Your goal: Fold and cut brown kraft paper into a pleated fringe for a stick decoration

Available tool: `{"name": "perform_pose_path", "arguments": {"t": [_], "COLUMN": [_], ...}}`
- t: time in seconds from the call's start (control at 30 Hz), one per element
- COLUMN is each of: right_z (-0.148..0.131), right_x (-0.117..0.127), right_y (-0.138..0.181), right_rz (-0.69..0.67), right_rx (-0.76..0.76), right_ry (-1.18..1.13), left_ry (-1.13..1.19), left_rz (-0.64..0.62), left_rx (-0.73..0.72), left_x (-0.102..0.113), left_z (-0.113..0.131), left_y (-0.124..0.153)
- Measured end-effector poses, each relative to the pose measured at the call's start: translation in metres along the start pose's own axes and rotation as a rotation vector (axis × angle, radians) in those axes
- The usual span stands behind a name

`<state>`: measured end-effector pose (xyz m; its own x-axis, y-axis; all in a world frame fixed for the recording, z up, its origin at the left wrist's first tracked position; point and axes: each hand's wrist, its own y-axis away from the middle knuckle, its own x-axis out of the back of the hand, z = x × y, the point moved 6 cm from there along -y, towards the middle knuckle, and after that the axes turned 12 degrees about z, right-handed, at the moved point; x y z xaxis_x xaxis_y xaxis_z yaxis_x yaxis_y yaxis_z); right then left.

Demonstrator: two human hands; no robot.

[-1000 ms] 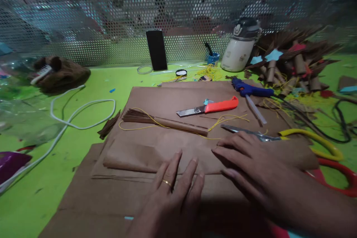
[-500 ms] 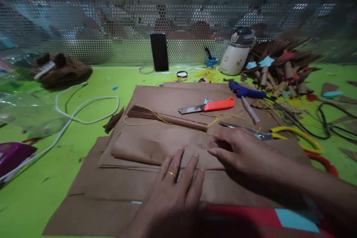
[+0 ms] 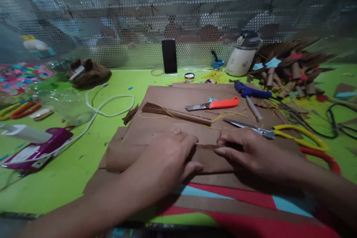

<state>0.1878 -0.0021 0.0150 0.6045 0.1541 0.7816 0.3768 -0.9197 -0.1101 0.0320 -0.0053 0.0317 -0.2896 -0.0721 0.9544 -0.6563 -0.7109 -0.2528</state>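
A folded sheet of brown paper [image 3: 206, 158] lies in front of me on larger brown sheets. My left hand [image 3: 170, 154] rests across its fold, palm down, with the thumb held apart from the fingers. On the right, my right hand [image 3: 242, 147] pinches the far edge of the folded sheet between thumb and fingers. Just beyond both hands lies a rolled brown paper bundle [image 3: 178, 115] with a fringed left end and yellow string [image 3: 228, 114] around it. An orange utility knife [image 3: 223, 103] and yellow-and-red-handled scissors [image 3: 264, 132] lie close by.
A blue glue gun [image 3: 252, 91] sits back right, by a white bottle [image 3: 241, 59] and a pile of fringed paper rolls [image 3: 292, 70]. A phone [image 3: 169, 57] stands against the perforated screen. At left are a white cable [image 3: 95, 109] and a purple power strip [image 3: 41, 148].
My left hand has moved from lying flat in front of the fold to resting over it. The folded edge has come nearer to me. The view has swung slightly left.
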Motion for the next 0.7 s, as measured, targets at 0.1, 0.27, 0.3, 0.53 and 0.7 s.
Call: {"name": "perform_pose_path", "arguments": {"t": [0.1, 0.27, 0.3, 0.53, 0.7], "right_z": [0.002, 0.01, 0.011, 0.014, 0.019], "right_x": [0.003, 0.001, 0.0, -0.007, -0.015], "right_y": [0.001, -0.003, -0.004, -0.006, -0.007], "right_rz": [-0.009, 0.023, 0.037, 0.148, 0.219], "right_rx": [0.004, 0.014, 0.025, 0.148, 0.268], "right_ry": [-0.03, -0.02, -0.011, 0.176, 0.371], "left_ry": [0.059, 0.16, 0.166, 0.056, -0.009], "left_rz": [-0.103, -0.116, -0.115, -0.162, -0.191], "left_rx": [0.043, 0.046, 0.04, -0.068, -0.151], "left_x": [-0.011, -0.021, -0.022, -0.027, -0.032], "left_z": [-0.007, -0.015, -0.017, -0.02, -0.023], "left_y": [-0.009, -0.02, -0.022, -0.032, -0.036]}}
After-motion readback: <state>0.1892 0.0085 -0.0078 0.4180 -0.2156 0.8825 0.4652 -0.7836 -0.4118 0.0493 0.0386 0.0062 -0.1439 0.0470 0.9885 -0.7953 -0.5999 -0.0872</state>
